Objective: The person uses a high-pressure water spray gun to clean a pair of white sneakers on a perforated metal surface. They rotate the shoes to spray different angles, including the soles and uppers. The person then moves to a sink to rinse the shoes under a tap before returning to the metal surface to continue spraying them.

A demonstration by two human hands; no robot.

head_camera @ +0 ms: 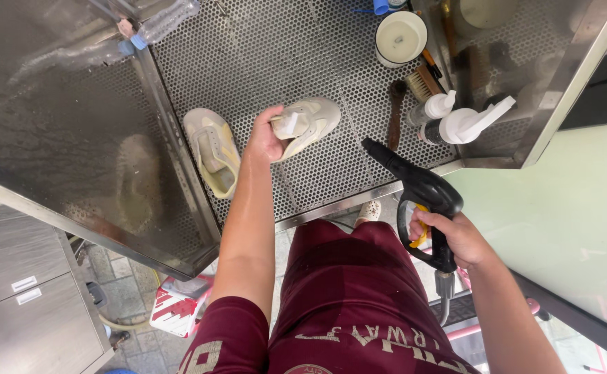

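- left hand (265,136) is clamped around the heel of a cream low-top sneaker (308,123), fingers wrapped tight, holding it just above the perforated steel wash tray (275,62).
- right hand (456,239) has all fingers closed on the grip of a black pressure-washer gun with a yellow trigger (421,201); its nozzle points up toward the held sneaker, tip just short of it.
- by my read this is the rinse step: shoe presented, gun aimed, no spray visible yet.
- the next move calls for a steady trigger squeeze and a slow turn of that sneaker so the jet reaches every side.
- the second cream sneaker (213,149) lies on the tray, left of the held one, near the upright steel side wall (172,131).
- right of the held sneaker: a brown wooden-handled brush (395,114) and two white pump bottles (456,121), close enough for spray to hit or topple them.
- beyond the held sneaker there's a white round tub (401,37), well apart.
- open mesh sits just beyond the held sneaker; the tray's front lip (338,206) runs below it, near the gun.
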